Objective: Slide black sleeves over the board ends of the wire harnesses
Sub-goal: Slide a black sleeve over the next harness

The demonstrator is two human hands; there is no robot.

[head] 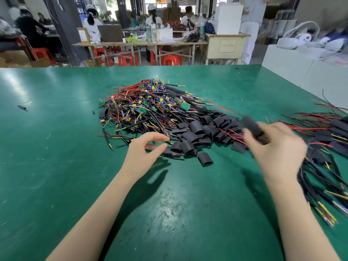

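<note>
A tangled heap of wire harnesses (146, 108) with small green boards and red, yellow and black wires lies mid-table. Loose black sleeves (205, 129) are piled along its right and near side. My left hand (145, 149) hovers at the heap's near edge, fingers loosely curved, thumb and forefinger apart, holding nothing. My right hand (276, 147), blurred by motion, grips a sleeved harness (252, 126) whose black sleeve sticks up from the fingers and whose red wire trails left. Sleeved harnesses (331, 140) are stacked at the right edge.
The green table (56, 147) has small black scraps (22, 107) at the far left. White boxes (301, 72) stand at the table's far right corner. Behind it are workbenches, red stools and seated people.
</note>
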